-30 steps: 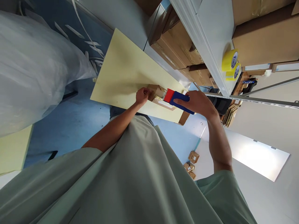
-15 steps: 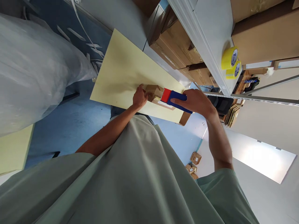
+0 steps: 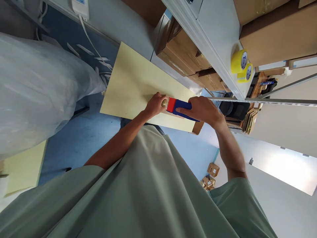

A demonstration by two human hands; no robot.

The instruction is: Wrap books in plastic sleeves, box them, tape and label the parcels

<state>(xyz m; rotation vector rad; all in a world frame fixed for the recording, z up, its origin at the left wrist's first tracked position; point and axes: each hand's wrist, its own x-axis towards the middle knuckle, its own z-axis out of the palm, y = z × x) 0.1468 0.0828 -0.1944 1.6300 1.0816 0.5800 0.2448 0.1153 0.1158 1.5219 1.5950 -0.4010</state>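
The grip of the right hand (image 3: 202, 109) is closed firmly around the blue handle of a blue-and-red tool (image 3: 182, 105), thumb laid along its side. The tool sits above the pale yellow worktop (image 3: 133, 74), its long axis running between the two hands, red end pointing at the left hand (image 3: 156, 105). That hand's fingers are curled just beside the red end; whether they pinch anything cannot be told. A carton (image 3: 179, 116) lies beneath, mostly hidden.
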